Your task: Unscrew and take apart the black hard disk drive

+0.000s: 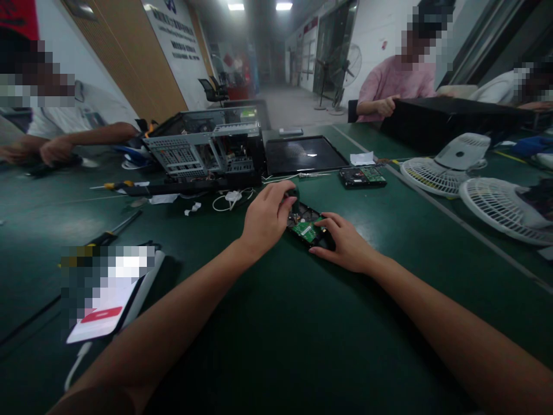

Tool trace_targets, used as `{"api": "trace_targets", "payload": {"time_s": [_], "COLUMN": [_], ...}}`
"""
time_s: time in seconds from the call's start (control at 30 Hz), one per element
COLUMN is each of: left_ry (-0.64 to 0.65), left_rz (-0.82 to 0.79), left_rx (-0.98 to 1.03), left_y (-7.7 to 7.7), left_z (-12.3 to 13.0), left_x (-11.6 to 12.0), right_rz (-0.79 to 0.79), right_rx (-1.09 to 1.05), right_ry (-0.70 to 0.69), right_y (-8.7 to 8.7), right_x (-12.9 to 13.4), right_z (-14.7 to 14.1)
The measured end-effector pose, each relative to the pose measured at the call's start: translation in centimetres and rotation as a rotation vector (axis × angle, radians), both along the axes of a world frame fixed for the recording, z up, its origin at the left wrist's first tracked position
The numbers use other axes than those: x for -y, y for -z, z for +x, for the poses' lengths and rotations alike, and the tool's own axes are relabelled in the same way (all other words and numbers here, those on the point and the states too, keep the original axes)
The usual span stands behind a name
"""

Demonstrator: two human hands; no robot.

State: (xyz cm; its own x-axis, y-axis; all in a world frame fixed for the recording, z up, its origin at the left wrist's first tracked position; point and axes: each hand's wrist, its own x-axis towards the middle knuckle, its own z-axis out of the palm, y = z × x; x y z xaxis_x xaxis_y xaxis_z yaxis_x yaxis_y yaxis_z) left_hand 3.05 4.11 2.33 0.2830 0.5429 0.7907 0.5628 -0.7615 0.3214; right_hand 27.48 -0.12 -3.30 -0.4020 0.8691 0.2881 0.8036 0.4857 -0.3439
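A hard drive [306,231] with a green circuit board lies on the green table in front of me. My left hand [265,214] is closed around the dark handle of a screwdriver [295,202], which stands roughly upright over the drive's far left part. Whether its tip sits in a screw is too small to see. At the drive's right end, my right hand [345,242] grips the casing, thumb on the near edge and fingers over the top. Farther back to the right lies a second hard drive [363,176], circuit board up.
An opened computer case [203,150] stands behind my left hand, beside a black panel [305,154]. A phone [108,300] and a yellow-black screwdriver [108,235] lie left. White fans [436,167] rest right. People work at both sides, one holding a black box [449,121].
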Motion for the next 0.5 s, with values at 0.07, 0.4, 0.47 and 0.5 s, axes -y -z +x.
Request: {"api": "trace_targets", "payload": {"time_s": [0.07,0.4,0.47,0.5], "left_ry": [-0.004,-0.022,-0.017,-0.019], "left_rz": [0.004,0.015,0.015,0.016], "left_rx": [0.011,0.006,-0.001,-0.002], "left_y": [0.09,0.34,0.2,0.15], "left_z": [0.0,-0.03,-0.03,-0.04], "left_x": [-0.01,-0.24,-0.14,-0.11], "right_rz": [0.001,0.008,0.004,0.001], "right_rx": [0.003,0.012,0.014,0.014], "right_ry": [0.0,0.005,0.008,0.008], "right_y": [-0.04,0.03,0.02,0.0], "right_x": [0.03,-0.03,-0.03,-0.02], "right_z": [-0.01,-0.05,-0.07,-0.07]}}
